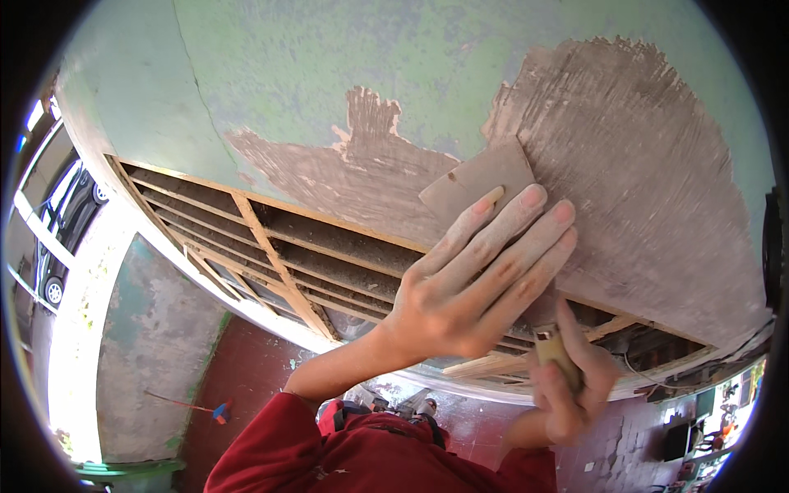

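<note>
My left hand lies with fingers stretched over a flat scraper blade that rests on a broad green painted surface. Below it, my right hand grips the scraper's yellowish handle. The blade sits where two rough, grey-brown scraped patches meet, with green paint around them. Part of the tool is hidden under my left fingers.
An opening with wooden slats runs along the surface beside my hands. At the left are a dark car, a weathered grey panel and a long-handled tool. Red tiled floor shows beyond. Assorted objects stand at lower right.
</note>
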Motion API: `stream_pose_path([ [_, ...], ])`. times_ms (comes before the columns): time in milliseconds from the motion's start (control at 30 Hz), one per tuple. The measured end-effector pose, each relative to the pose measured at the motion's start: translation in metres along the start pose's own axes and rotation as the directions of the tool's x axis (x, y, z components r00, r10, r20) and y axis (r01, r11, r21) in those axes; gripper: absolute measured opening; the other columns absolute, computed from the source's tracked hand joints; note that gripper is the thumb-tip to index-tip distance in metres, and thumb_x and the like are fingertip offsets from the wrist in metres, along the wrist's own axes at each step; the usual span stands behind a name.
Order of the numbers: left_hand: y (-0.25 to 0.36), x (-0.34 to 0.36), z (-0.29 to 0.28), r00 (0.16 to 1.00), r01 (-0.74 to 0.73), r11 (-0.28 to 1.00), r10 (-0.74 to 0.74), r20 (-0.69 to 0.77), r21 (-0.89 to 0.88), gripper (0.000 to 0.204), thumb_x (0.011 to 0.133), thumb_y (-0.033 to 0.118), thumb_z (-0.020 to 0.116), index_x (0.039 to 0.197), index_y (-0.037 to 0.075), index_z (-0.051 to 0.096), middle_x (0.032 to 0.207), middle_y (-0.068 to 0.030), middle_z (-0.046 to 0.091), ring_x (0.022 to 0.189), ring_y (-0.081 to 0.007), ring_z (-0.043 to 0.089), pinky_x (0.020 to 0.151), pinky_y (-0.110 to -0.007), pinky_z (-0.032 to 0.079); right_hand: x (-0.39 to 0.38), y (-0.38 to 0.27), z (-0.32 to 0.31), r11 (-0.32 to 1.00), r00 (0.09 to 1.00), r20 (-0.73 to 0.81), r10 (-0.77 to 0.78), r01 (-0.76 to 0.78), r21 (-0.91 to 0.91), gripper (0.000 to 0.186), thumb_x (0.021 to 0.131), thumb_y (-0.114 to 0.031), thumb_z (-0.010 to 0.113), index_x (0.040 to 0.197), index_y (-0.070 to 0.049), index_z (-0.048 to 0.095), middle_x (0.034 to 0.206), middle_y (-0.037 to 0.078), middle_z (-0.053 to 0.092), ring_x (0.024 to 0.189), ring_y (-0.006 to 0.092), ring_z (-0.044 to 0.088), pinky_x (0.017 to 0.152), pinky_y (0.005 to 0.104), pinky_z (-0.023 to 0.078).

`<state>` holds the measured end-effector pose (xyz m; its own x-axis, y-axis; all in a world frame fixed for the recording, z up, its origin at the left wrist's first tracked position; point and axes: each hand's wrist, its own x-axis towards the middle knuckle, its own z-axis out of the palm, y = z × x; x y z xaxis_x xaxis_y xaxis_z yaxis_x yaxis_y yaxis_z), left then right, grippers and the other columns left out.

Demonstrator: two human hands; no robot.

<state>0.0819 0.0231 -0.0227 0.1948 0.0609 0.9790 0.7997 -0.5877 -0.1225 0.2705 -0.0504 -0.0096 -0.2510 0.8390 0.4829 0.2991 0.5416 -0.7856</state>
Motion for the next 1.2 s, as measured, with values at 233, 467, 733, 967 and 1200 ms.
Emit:
stream_pose_path([
  [233,0.005,0.015,-0.005,0.998,0.068,0.995,-0.066,-0.023,0.07,0.039,0.086,0.006,0.06,0.122,-0.007,0.066,0.128,-0.023,0.065,0.124,-0.0384,0.061,0.101,-0.05,0.053,0.027,-0.047,-0.026,0.981,0.952,0.252,0.175,-0.146,-0.13,0.06,0.079,-0.002,0.054,0.138,0.008,0.056,0.069,0.011,0.065,0.06,0.0145,0.061,0.068,0.0259,0.049],
  [467,-0.005,0.019,-0.008,0.995,0.057,0.996,-0.051,-0.081,0.074,0.045,0.079,-0.005,0.063,0.124,-0.012,0.062,0.128,-0.0293,0.063,0.123,-0.0425,0.06,0.1,-0.051,0.054,0.038,-0.042,-0.017,0.961,0.961,0.202,-0.189,0.223,-0.163,0.058,0.08,-0.005,0.054,0.136,0.008,0.058,0.07,0.012,0.065,0.059,0.0159,0.062,0.068,0.0257,0.05],
  [733,-0.007,0.007,-0.004,0.997,0.079,0.997,-0.079,-0.027,0.01,0.041,0.077,-0.01,0.065,0.118,-0.009,0.066,0.124,-0.0275,0.066,0.12,-0.0392,0.063,0.099,-0.048,0.057,0.019,-0.042,-0.045,0.964,0.978,0.204,-0.039,0.091,-0.251,0.056,0.083,-0.01,0.053,0.134,0.012,0.056,0.07,0.016,0.067,0.057,0.0128,0.061,0.059,0.0243,0.046],
  [967,-0.012,0.004,-0.001,0.997,0.034,0.994,-0.028,-0.066,0.104,0.044,0.082,0.004,0.06,0.124,-0.005,0.066,0.128,-0.0196,0.066,0.122,-0.034,0.064,0.098,-0.044,0.057,0.024,-0.042,-0.051,0.947,0.956,0.259,-0.14,0.206,-0.246,0.05,0.09,-0.009,0.05,0.134,0.014,0.056,0.061,0.008,0.06,0.045,0.0066,0.049,0.049,0.0213,0.039],
  [1200,-0.024,0.007,-0.003,0.982,0.051,0.987,-0.022,-0.187,0.151,0.031,0.084,0.003,0.064,0.114,-0.004,0.071,0.115,-0.0172,0.072,0.113,-0.0309,0.069,0.094,-0.041,0.059,0.035,-0.032,-0.035,0.895,0.931,0.201,-0.305,0.352,-0.274,0.054,0.079,-0.007,0.056,0.13,0.01,0.061,0.076,0.02,0.07,0.064,0.0182,0.068,0.078,0.0274,0.052],
])
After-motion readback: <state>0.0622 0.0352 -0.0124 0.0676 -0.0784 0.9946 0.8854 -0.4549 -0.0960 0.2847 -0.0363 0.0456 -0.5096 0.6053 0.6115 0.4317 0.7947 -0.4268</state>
